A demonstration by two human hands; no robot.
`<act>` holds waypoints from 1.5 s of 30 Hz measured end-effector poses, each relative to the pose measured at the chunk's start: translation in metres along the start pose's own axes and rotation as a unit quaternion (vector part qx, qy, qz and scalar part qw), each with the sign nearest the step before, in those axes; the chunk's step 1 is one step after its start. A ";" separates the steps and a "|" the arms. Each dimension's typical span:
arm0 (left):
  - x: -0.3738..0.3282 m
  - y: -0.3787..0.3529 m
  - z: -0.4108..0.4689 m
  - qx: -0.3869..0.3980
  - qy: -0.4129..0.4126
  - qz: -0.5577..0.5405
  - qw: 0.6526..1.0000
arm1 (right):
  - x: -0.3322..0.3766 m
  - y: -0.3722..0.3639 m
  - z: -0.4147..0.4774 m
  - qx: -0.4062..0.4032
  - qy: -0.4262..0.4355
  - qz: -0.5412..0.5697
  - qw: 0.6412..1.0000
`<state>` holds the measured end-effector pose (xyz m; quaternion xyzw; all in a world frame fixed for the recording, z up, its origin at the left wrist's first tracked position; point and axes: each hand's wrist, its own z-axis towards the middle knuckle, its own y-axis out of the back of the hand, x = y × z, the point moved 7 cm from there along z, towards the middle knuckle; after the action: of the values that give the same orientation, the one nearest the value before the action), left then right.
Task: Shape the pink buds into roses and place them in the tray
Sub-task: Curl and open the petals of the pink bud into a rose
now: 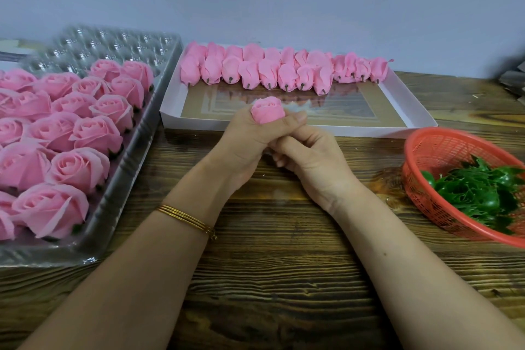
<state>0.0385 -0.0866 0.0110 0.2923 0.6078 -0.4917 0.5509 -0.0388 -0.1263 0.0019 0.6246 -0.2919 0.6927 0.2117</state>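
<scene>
My left hand (244,142) is wrapped around a pink bud (267,109), whose top pokes out above the fingers. My right hand (309,156) is curled just beneath and to the right, touching the left hand near the bud's hidden base. A clear plastic tray (119,193) on the left holds several finished pink roses (85,133); its far cells (113,42) hold nothing. Several unshaped pink buds (270,71) lie in rows along the far side of a shallow white box (412,111).
A red plastic basket (420,150) with green leaf pieces (480,193) sits at the right edge. The wooden table (270,264) stretches under my forearms. A gold bangle (187,219) is on my left wrist. A wall stands behind the box.
</scene>
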 end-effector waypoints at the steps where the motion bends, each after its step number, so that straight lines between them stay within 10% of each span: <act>1: 0.000 -0.001 0.000 0.004 0.000 0.001 1.000 | -0.001 0.001 0.001 0.003 -0.004 0.002 1.000; 45: 0.003 0.007 0.003 -0.048 -0.002 -0.028 0.998 | 0.004 0.004 -0.002 -0.035 0.046 -0.023 0.998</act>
<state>0.0456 -0.0875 0.0061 0.2470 0.6380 -0.4776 0.5513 -0.0433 -0.1277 0.0049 0.5905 -0.2913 0.7052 0.2630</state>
